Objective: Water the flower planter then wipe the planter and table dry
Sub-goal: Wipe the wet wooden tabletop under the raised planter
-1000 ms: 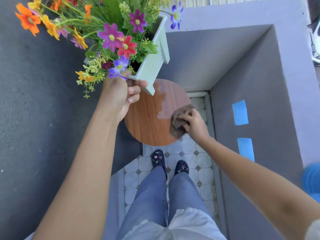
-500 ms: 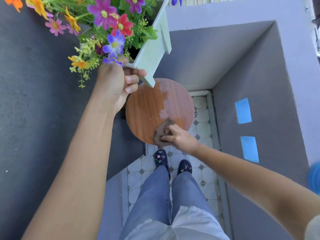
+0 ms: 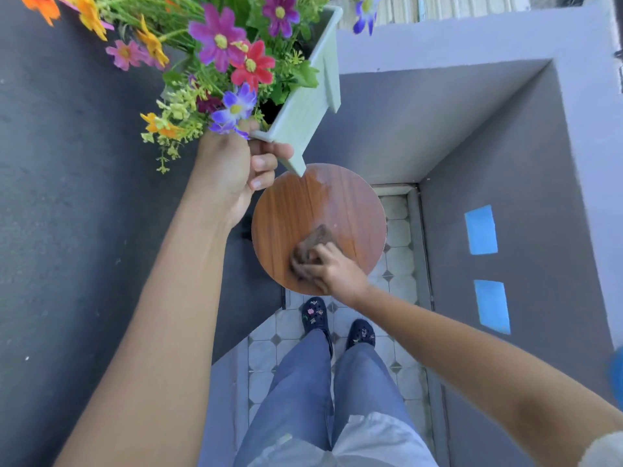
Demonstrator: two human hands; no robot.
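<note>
Wood-grain brown, the round table (image 3: 296, 210) stands below me on the tiled floor (image 3: 397, 230), its top paler and filmy along the far-right part. My left hand (image 3: 232, 170) grips the pale green wooden planter (image 3: 303, 109) by its near end, fingers curled under the rim, holding it tilted in the air above the table's far-left edge, one foot of the planter over the tabletop's rim. Its flowers (image 3: 219, 38), magenta, red, purple and orange, spill toward the dark wall on my left. My right hand (image 3: 333, 271) clenches a crumpled brown cloth (image 3: 312, 244) and presses it on the tabletop near the near-right edge. My dark clogs (image 3: 315, 315) stand just beyond the table's near edge.
</note>
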